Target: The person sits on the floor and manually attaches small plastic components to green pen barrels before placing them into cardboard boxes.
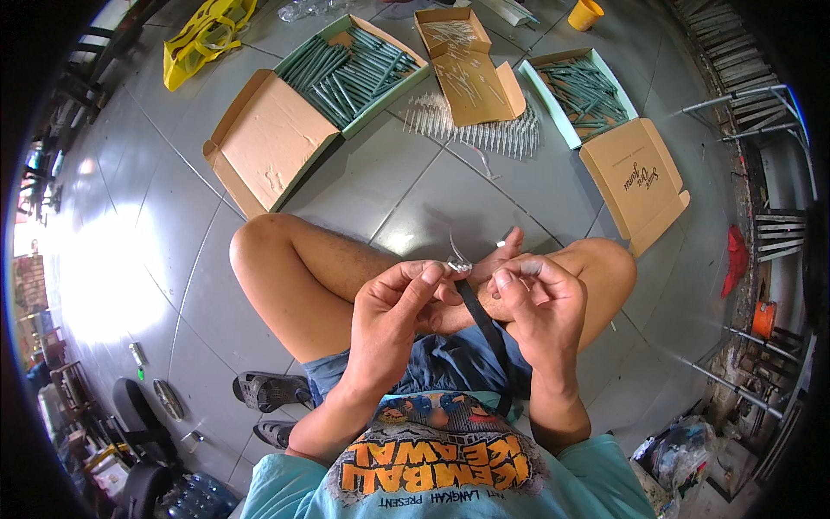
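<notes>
- At left, slim dark-green sticks point(350, 78) lie heaped in an open cardboard box point(270, 143) on a grey tiled floor point(406, 186).
- The left hand point(393, 303) angles inward from a raised wrist, thumb and fingertips pinched on a small clear plastic piece point(460, 266).
- That piece, glossy and colourless, sits above a seated person's folded legs, a thin translucent strand point(453, 242) curving from it.
- Beyond it, slender clear pieces point(513, 138) line the floor in a bristling row.
- The right hand point(546, 303) curls just beside, thumb and forefinger nearly together; whether it grips anything cannot be told.
</notes>
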The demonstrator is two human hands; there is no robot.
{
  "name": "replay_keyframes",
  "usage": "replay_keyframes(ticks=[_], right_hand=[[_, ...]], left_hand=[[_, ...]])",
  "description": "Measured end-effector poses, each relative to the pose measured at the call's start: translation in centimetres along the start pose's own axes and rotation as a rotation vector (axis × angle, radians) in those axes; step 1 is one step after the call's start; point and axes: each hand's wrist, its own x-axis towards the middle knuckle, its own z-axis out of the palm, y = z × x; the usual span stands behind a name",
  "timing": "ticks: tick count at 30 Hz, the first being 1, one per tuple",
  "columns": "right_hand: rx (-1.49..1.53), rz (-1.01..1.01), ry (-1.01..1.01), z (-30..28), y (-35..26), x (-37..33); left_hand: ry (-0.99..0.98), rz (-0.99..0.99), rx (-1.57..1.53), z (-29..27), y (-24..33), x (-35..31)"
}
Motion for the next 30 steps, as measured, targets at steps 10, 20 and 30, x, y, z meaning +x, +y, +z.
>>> replay_keyframes(ticks=[10,20,30], right_hand=[[0.061,0.033,0.005,0.1,-0.1,0.2],[-0.200,-0.357,-0.022,0.6,0.2,-0.1],[-0.271,-0.588,-0.011,2.3,-0.3,-0.7]], left_hand=[[-0.011,-0.052,-0.051,-0.2,0.2,0.1],[0.059,0.287,0.193,0.9,-0.6,-0.4],[0.158,0.545,0.211,3.3,-0.8,-1.6]])
